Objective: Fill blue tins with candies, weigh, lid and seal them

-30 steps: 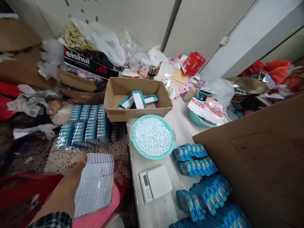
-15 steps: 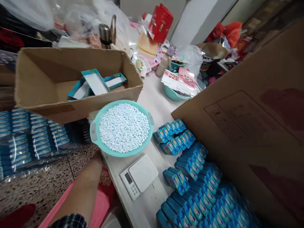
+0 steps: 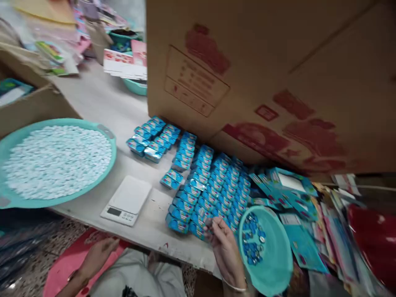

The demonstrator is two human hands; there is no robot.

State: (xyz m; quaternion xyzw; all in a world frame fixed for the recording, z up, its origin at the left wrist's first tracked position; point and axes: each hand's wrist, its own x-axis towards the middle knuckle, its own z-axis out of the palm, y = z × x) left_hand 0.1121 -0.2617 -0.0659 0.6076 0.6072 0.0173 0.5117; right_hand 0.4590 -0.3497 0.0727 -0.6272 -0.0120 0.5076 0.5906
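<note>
My right hand (image 3: pixel 225 247) rests at the table's front edge, fingers pinched together against the nearest row of small blue boxes (image 3: pixel 204 185); what the fingertips hold is too small to name. Just right of it sits a teal bowl (image 3: pixel 272 264) with several small blue and silver pieces inside. My left hand (image 3: pixel 98 256) hangs below the table edge over a pink surface (image 3: pixel 66 264), fingers loosely curled, with nothing visible in it. A white digital scale (image 3: pixel 127 200) lies on the table between the hands. A teal basin (image 3: pixel 108 136) full of white pellets stands at the left.
A big cardboard sheet (image 3: pixel 266 78) leans over the back of the table, above the blue boxes. An open carton (image 3: pixel 34 107) stands behind the basin. Flat blue packaging and printed cards (image 3: pixel 312 222) pile up at the right, beside something red (image 3: pixel 374 239). Clutter fills the far left.
The view has swung right and down. My right hand has come into view at the blue boxes. My left hand has left the white stack and dropped below the table edge.
</note>
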